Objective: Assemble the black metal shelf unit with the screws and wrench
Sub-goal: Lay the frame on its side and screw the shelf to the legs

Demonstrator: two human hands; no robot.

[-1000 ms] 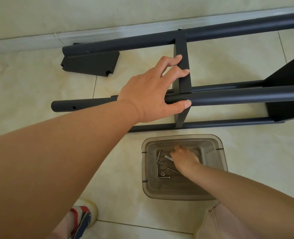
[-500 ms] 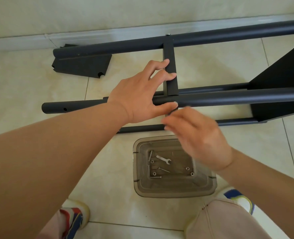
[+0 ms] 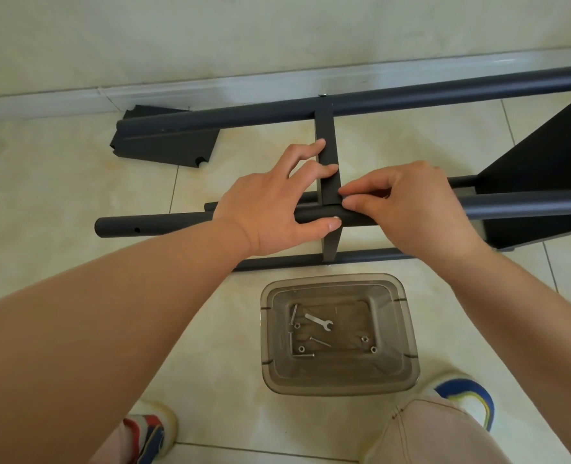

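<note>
Pale tile floor (image 3: 59, 202) runs up to a white baseboard (image 3: 210, 87), and on it lies the black frame (image 3: 411, 98), its long tubes running left to right. Toward the person from the baseboard, a flat crossbar (image 3: 325, 135) spans from the far tube down to the near tube (image 3: 163, 224), which shows a small hole close to its open left end.

At the joint of crossbar and near tube, the left hand (image 3: 270, 209) grips: thumb under the tube, fingers curled over it with two fingertips against the crossbar's left edge. Just right of the joint, the right hand (image 3: 407, 202) is curled over the same tube, thumb and forefinger pinched together at the crossbar's lower corner; whether a screw sits between them cannot be told.

Right of the crossbar, a black shelf panel (image 3: 545, 169) stands fixed in the frame. Left of it, a loose black bracket (image 3: 167, 144) lies under the far tube.

Nearer the person than the frame, a clear bin (image 3: 407, 333) sits on the floor. Inside lie a small wrench (image 3: 319, 321), several screws (image 3: 303, 355) and a few nuts (image 3: 364, 338).

Below the bin, two shoes (image 3: 150, 433) and a knee in light trousers (image 3: 421, 433) show.
</note>
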